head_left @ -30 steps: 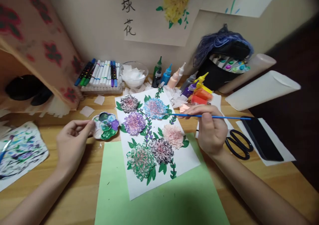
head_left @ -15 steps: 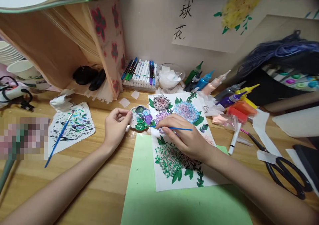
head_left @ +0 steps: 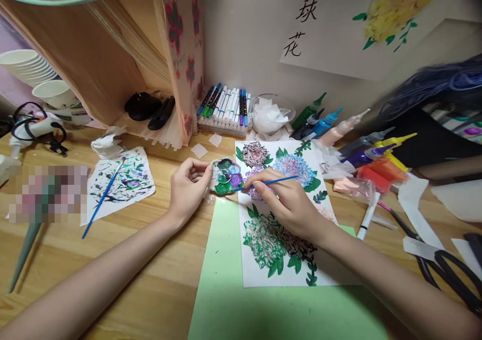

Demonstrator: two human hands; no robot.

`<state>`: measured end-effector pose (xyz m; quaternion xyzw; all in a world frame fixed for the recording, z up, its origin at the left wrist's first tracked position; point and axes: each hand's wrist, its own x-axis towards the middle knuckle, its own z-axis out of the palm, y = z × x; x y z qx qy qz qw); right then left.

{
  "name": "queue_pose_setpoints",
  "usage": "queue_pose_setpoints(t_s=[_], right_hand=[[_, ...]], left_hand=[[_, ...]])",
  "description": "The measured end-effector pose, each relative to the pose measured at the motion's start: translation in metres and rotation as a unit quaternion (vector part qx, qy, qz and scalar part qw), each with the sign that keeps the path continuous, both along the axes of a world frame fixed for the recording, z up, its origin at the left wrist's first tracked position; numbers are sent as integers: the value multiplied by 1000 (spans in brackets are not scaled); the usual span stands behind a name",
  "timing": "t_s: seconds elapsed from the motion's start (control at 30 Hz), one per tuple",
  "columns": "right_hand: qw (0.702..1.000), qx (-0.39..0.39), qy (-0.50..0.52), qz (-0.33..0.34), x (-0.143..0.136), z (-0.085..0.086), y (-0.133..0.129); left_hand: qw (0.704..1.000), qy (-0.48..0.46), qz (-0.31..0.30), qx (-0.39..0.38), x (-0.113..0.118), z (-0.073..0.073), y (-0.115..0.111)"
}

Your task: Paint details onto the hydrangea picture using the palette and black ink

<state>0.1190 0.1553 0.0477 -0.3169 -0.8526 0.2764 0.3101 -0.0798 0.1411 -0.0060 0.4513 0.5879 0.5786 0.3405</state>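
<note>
My left hand [head_left: 191, 187] grips the left edge of a small paint palette [head_left: 216, 172] whose wells hold green, purple and blue paint. Between the fingers of my right hand [head_left: 282, 199] is a thin blue paintbrush [head_left: 280, 180], its tip at the green paint on the palette's lower right. Below that hand lies a white sheet with painted flowers [head_left: 271, 277], showing textured blooms in black-pink, blue, purple and green with dark green leaves. The hand and forearm hide part of it. Under the sheet is a larger light green paper [head_left: 222, 300].
A second paintbrush [head_left: 101, 202] rests on a paint-smeared tissue [head_left: 141, 184] at left. Behind are a box of markers [head_left: 222, 124], a bowl of white scraps [head_left: 269, 116] and several paint bottles [head_left: 327, 124]. Black-handled scissors [head_left: 448, 274] lie at right; a peach fabric-covered box [head_left: 184, 74] stands back left.
The whole view has shifted, so most things appear further right. The paintbrush in my right hand is tilted a little more, its tip still at the palette's green paint.
</note>
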Motion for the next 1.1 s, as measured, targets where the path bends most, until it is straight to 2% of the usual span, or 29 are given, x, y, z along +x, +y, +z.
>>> queue_pose_setpoints(t_s=[0.2,0.33,0.67,0.77,0.87,1.0,1.1], right_hand=[[999,-32,22,-22,-1,1,-1],[999,-41,16,-4,1,0,-2],[999,-27,30,-6,5,1,-3],[994,-23,80,-68,23,4,-9],[970,-10,165,-180,54,-1,-15],[883,52,304,-355,109,-24,-24],[840,80,307,-440,144,-46,-32]], left_hand=[[1000,16,-2,5,0,1,-1],[1000,18,-2,7,0,1,-1],[999,30,11,-7,1,3,-1],[1000,24,9,-14,1,4,-1],[999,28,16,-28,0,5,0],[997,55,34,-39,0,10,2],[996,69,40,-48,1,15,2]])
